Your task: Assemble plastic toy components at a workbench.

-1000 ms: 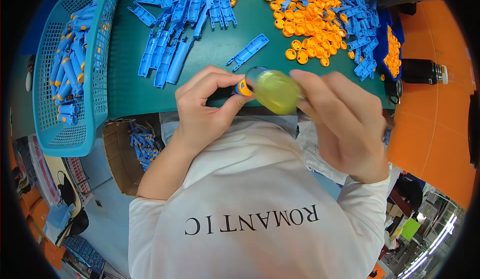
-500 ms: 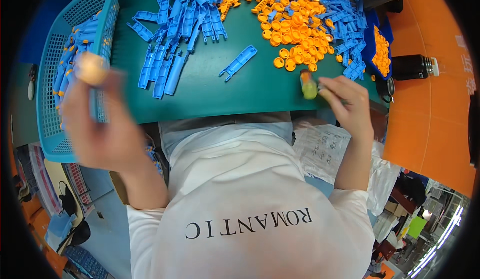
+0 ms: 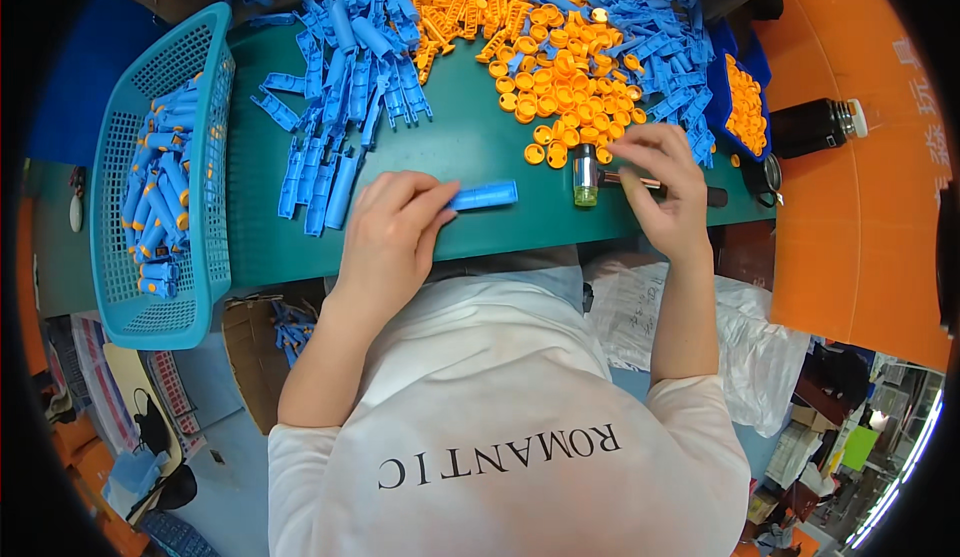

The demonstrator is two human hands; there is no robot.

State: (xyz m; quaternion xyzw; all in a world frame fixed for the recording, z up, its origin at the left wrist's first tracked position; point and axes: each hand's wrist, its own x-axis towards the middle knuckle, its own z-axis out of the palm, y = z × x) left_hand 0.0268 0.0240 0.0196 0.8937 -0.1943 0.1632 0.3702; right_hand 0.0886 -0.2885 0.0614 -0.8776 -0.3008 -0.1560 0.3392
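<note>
My left hand (image 3: 392, 227) is closed, fingertips and thumb pinching the left end of a blue plastic half-shell (image 3: 487, 194) low over the green table. To its right a small hammer (image 3: 585, 177) lies on the tabletop, with a metal head, a greenish see-through face and a dark-ended handle pointing right. Above the handle is my right hand (image 3: 672, 197), thumb and fingers apart with nothing gripped; part of the handle is hidden behind it. Round orange caps (image 3: 570, 82) are heaped just beyond the hammer. Loose blue half-shells (image 3: 320, 172) lie beyond my left hand.
A turquoise basket (image 3: 215, 207) with blue-and-orange pieces stands at the left. Orange ladder-like parts (image 3: 455, 12) and more blue parts (image 3: 675, 57) are piled at the back. Right of them are a blue bin (image 3: 722, 107) of orange pieces and a black bottle (image 3: 810, 129).
My left hand has come from the basket to the table's middle and taken hold of the blue half-shell there. My right hand has let go of the hammer, now lying on the table.
</note>
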